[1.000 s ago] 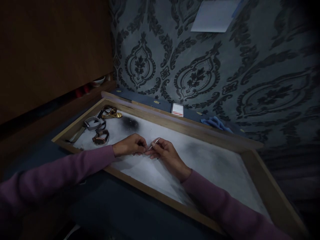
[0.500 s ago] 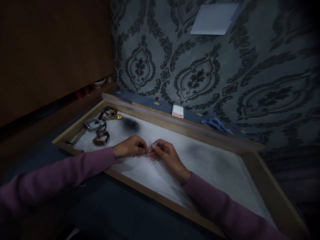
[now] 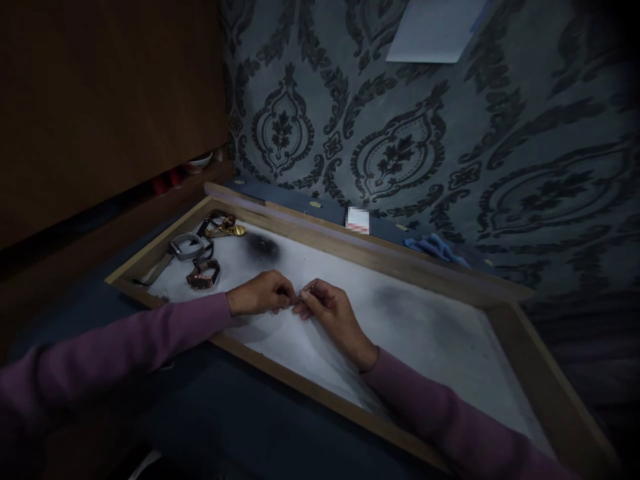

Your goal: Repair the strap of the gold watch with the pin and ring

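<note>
My left hand [image 3: 263,292] and my right hand [image 3: 330,312] meet near the middle of a shallow wooden tray [image 3: 540,373] with a white bottom. Between my right thumb and fingers is a small, thin, silvery piece [image 3: 312,288], mostly covered and too small to name. The left fingertips are pinched together right beside it; whether they grip its end or something else is hidden. In the tray's left end, near my left hand, lie a dark watch with a copper-coloured case [image 3: 203,277], a grey watch strap loop [image 3: 186,246] and a gold watch [image 3: 235,230].
Behind the tray, a blue cloth [image 3: 435,248] and a small white box [image 3: 358,220] lie along the patterned wall [image 3: 330,143]. A white sheet [image 3: 433,33] is up on that wall. On the left, a wooden cabinet [image 3: 110,87] overhangs a shelf holding a white bowl [image 3: 199,163].
The view has shifted slightly. My right fingers have closed a little further over the silvery piece, so less of it shows. Both hands keep their place, and the watches lie unmoved.
</note>
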The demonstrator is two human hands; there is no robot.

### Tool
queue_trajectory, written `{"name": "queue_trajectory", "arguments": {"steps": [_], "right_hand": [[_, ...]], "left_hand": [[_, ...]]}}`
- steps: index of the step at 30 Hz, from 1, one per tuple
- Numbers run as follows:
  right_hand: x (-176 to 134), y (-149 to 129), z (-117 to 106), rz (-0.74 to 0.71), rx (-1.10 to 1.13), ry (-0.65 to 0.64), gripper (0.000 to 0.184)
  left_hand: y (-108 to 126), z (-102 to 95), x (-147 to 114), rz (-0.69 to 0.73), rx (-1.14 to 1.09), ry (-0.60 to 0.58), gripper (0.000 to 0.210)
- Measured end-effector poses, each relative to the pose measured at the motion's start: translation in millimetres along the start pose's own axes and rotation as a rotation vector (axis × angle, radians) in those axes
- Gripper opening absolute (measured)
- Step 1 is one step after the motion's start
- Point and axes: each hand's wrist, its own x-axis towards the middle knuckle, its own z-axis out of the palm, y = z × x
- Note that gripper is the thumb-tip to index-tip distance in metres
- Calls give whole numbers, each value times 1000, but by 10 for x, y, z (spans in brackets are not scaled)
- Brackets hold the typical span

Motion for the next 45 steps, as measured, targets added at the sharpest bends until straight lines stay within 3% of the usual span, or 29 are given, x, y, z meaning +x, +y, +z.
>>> {"name": "queue_trajectory", "arguments": {"steps": [8, 14, 16, 22, 45], "right_hand": [[-93, -48, 31, -126, -204, -13, 31], [-99, -84, 37, -408, -603, -46, 26], [-85, -95, 42, -435, -666, -62, 25], [-67, -82, 85, -261, -517, -31, 30], [-5, 15, 54, -56, -153, 18, 42]], "left_hand": [[56, -10, -95, -47, 63, 25, 18], [-1, -34, -110, -31, 54, 32, 18], [-13, -36, -106, -28, 40, 35, 18], [-16, -27, -105, -44, 7, 47, 18], [13, -30, -114, -71, 40, 24, 18]]}}
